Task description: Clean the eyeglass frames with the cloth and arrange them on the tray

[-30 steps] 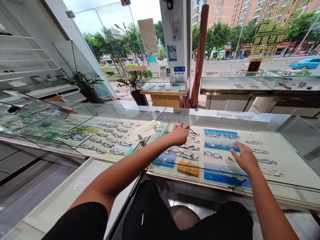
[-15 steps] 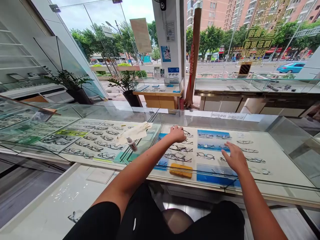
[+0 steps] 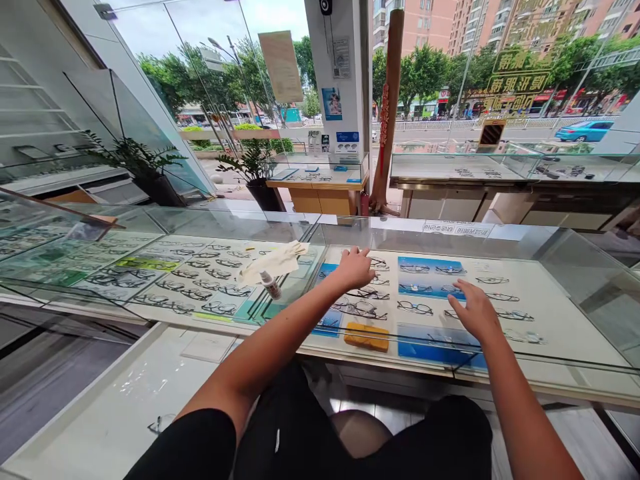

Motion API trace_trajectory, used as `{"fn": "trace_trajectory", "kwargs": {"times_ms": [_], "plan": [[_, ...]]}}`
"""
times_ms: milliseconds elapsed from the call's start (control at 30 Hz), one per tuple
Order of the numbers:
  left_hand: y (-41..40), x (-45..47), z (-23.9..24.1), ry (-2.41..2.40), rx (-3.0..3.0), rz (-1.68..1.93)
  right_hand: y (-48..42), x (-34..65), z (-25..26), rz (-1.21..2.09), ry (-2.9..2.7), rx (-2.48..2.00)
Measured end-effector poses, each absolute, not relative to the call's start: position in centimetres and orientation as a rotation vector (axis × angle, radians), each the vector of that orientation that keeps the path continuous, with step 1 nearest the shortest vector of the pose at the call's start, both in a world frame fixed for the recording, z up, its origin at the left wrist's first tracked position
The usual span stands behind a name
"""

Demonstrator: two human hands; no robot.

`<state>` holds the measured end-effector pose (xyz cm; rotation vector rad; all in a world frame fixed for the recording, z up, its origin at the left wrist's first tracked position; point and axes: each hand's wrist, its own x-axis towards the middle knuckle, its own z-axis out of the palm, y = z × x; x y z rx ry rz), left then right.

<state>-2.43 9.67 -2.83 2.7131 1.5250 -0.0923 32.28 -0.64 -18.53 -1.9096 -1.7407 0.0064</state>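
Observation:
My left hand point(image 3: 356, 268) reaches over the back left of the right-hand showcase section, palm down with fingers apart. Beside its thumb side lies a pair of eyeglasses point(image 3: 379, 265), partly covered by the hand; whether the fingertips touch a frame I cannot tell. My right hand point(image 3: 474, 311), thumb and fingers spread, hovers near the right edge of a blue display card point(image 3: 431, 277) bearing several eyeglasses. Between the hands, a dark-rimmed pair of eyeglasses point(image 3: 415, 307) rests on the white surface. An orange glasses case point(image 3: 367, 337) lies near the front.
A spray bottle point(image 3: 271, 285) and a pale cloth point(image 3: 275, 263) sit left of my left arm. Rows of eyeglasses point(image 3: 203, 285) fill the left section. Glass edges point(image 3: 400, 335) run along the front. An open white drawer point(image 3: 100, 413) juts out at lower left.
My left hand's fingers look a little more stretched out than before. My right hand stays nearly in place, and the whole view has shifted slightly.

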Motion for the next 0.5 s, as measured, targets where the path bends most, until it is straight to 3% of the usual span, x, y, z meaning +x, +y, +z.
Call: {"fn": "trace_trajectory", "kwargs": {"times_ms": [100, 233, 333, 500], "plan": [[5.0, -5.4, -0.3, 1.203, 2.69, 0.136, -0.8, 32.4, -18.5, 0.011, -1.731, -1.901], [-1.5, -10.8, 0.4, 0.554, 2.261, -0.177, -0.8, 32.9, -18.8, 0.022, -1.725, -1.901], [-4.5, -15.2, -3.5, 0.397, 1.94, -0.496, -0.8, 33.3, -19.0, 0.03, -1.741, -1.904], [-4.8, -22.1, -12.0, 0.764, 1.618, -0.64, -1.1, 33.5, -18.7, 0.041, -1.747, -1.951]]}}
